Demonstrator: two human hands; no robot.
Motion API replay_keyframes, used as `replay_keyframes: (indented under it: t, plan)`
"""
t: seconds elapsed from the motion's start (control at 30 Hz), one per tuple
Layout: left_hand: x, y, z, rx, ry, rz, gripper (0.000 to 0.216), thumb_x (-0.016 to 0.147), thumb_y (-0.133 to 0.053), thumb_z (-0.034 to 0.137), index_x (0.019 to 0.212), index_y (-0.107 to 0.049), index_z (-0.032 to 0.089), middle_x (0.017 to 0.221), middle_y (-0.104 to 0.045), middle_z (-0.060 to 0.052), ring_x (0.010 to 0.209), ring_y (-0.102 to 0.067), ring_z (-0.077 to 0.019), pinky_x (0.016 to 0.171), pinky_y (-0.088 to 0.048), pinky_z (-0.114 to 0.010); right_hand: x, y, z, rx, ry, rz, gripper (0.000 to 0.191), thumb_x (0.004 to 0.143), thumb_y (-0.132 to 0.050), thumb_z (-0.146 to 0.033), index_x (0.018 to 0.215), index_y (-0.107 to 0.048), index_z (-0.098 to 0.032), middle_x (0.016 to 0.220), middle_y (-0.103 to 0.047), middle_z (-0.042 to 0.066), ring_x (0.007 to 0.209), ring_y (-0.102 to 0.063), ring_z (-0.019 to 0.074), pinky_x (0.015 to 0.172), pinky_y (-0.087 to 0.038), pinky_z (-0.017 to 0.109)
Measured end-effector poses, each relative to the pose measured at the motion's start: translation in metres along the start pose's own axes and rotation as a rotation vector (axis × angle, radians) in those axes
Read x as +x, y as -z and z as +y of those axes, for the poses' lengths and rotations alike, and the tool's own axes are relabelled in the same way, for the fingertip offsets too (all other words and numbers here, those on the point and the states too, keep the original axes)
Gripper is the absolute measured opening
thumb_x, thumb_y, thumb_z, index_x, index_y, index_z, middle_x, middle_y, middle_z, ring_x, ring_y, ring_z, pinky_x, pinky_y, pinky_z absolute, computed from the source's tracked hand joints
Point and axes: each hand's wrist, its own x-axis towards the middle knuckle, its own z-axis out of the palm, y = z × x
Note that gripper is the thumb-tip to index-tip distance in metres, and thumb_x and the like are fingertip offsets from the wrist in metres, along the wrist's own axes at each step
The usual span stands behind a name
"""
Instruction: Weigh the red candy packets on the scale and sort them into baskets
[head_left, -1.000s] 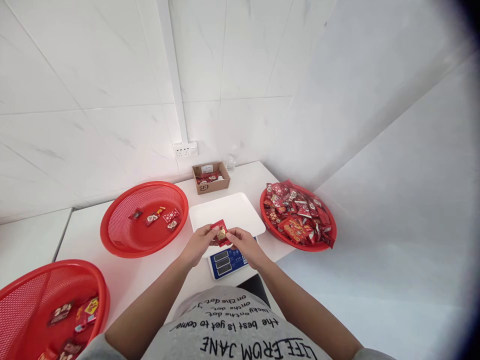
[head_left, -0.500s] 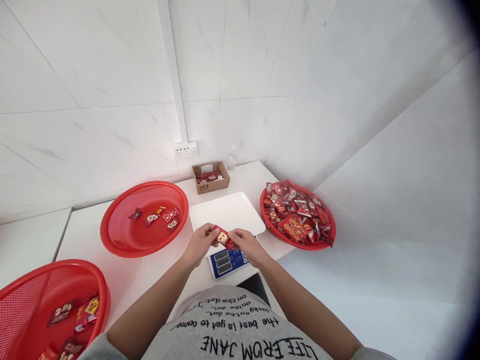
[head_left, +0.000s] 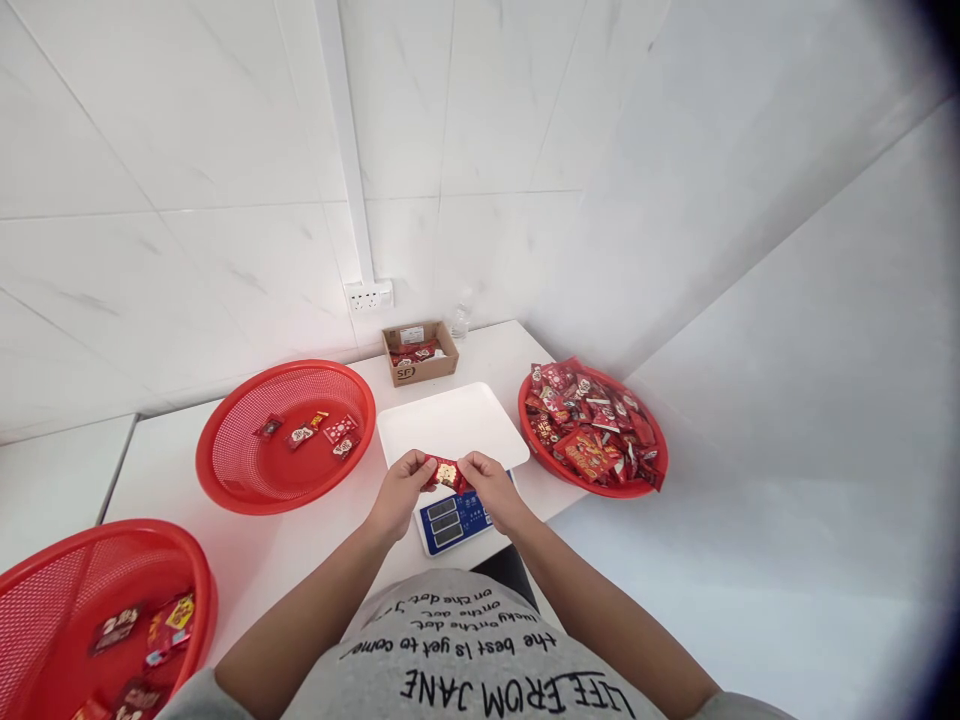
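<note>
A small red snack packet is pinched at its two ends between my left hand and my right hand. Both hands hover over the front edge of a white electronic scale, just above its blue display panel. The fingers of each hand are closed on the packet. The scale's white tray carries nothing.
A red basket heaped with red packets stands right of the scale. Left of it is a red mesh basket with several packets, and another at the lower left. A small cardboard box and a wall socket are behind.
The packet has been turned between my fingers from facing up to lying flatter and stretched sideways. My hands stayed above the scale's front edge.
</note>
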Motion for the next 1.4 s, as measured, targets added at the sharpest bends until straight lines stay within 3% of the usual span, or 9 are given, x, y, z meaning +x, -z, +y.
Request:
replay_keyframes:
  t: [0.27, 0.47, 0.57, 0.8, 1.03, 1.13, 1.23, 1.4]
  plan:
    - [-0.001, 0.001, -0.002, -0.126, 0.004, 0.003, 0.028, 0.066, -0.066, 0.042, 0.065, -0.051, 0.017, 0.068, -0.055, 0.003, 0.063, -0.049, -0.0088, 0.064, -0.041, -0.024, 0.003, -0.006, 0.002, 0.058, 0.010, 0.043, 0.033, 0.073, -0.053, -0.050, 0.060, -0.048, -0.019, 0.056, -0.046, -0.004, 0.056, -0.041, 0.0106, 0.057, -0.034, 0.025]
    - [0.004, 0.006, -0.007, -0.030, 0.037, -0.016, 0.030, 0.068, -0.065, 0.045, 0.071, -0.054, 0.017, 0.072, -0.058, 0.001, 0.066, -0.051, -0.0096, 0.067, -0.043, -0.025, 0.001, -0.001, 0.006, 0.238, -0.209, -0.035, 0.035, 0.068, -0.058, -0.053, 0.072, -0.053, -0.019, 0.070, -0.056, 0.000, 0.064, -0.050, 0.0118, 0.059, -0.039, 0.024]
    - [0.005, 0.003, -0.013, -0.056, 0.065, -0.027, 0.032, 0.068, -0.064, 0.047, 0.073, -0.054, 0.017, 0.076, -0.059, 0.001, 0.070, -0.053, -0.0107, 0.069, -0.044, -0.027, -0.002, 0.004, 0.011, 0.139, -0.201, -0.108, 0.033, 0.070, -0.058, -0.051, 0.077, -0.056, -0.018, 0.069, -0.058, 0.000, 0.063, -0.051, 0.0115, 0.058, -0.039, 0.024]
    - [0.007, -0.015, -0.020, 0.087, 0.242, -0.184, 0.038, 0.068, -0.064, 0.048, 0.084, -0.056, 0.014, 0.074, -0.058, -0.001, 0.061, -0.050, -0.0093, 0.061, -0.043, -0.025, -0.005, 0.019, 0.021, -0.106, -0.064, -0.065, 0.028, 0.072, -0.056, -0.043, 0.061, -0.051, -0.018, 0.055, -0.051, -0.004, 0.053, -0.044, 0.0089, 0.053, -0.034, 0.023]
    - [0.028, -0.024, -0.019, 0.010, 0.274, -0.149, 0.033, 0.069, -0.066, 0.042, 0.084, -0.057, 0.015, 0.079, -0.062, -0.003, 0.066, -0.056, -0.0107, 0.067, -0.046, -0.026, 0.008, 0.044, 0.024, -0.080, -0.168, -0.050, 0.022, 0.075, -0.049, -0.038, 0.068, -0.054, -0.018, 0.059, -0.056, -0.002, 0.055, -0.050, 0.0112, 0.056, -0.039, 0.024]
    - [0.041, -0.022, -0.018, -0.069, 0.278, 0.004, 0.023, 0.074, -0.064, 0.033, 0.086, -0.056, 0.015, 0.082, -0.064, -0.005, 0.068, -0.059, -0.0110, 0.071, -0.048, -0.027, 0.021, 0.075, 0.027, -0.236, -0.098, 0.061, 0.020, 0.076, -0.048, -0.034, 0.079, -0.058, -0.017, 0.078, -0.063, 0.003, 0.068, -0.056, 0.0145, 0.064, -0.042, 0.026]
    - [0.053, -0.015, -0.017, -0.115, 0.325, 0.131, 0.015, 0.078, -0.059, 0.024, 0.088, -0.054, 0.015, 0.083, -0.064, -0.006, 0.069, -0.062, -0.0119, 0.073, -0.050, -0.028, 0.035, 0.115, 0.026, -0.612, -0.025, 0.268, 0.020, 0.080, -0.044, -0.028, 0.088, -0.059, -0.017, 0.093, -0.064, 0.007, 0.086, -0.056, 0.0178, 0.078, -0.040, 0.029]
    - [0.069, 0.000, -0.022, 0.073, 0.287, 0.213, 0.021, 0.080, -0.056, 0.026, 0.098, -0.050, 0.017, 0.080, -0.063, -0.004, 0.063, -0.062, -0.0107, 0.070, -0.051, -0.028, 0.055, 0.161, 0.026, -1.184, -0.132, 0.355, 0.025, 0.081, -0.047, -0.026, 0.102, -0.057, -0.018, 0.100, -0.063, 0.012, 0.100, -0.051, 0.0257, 0.080, -0.035, 0.034]
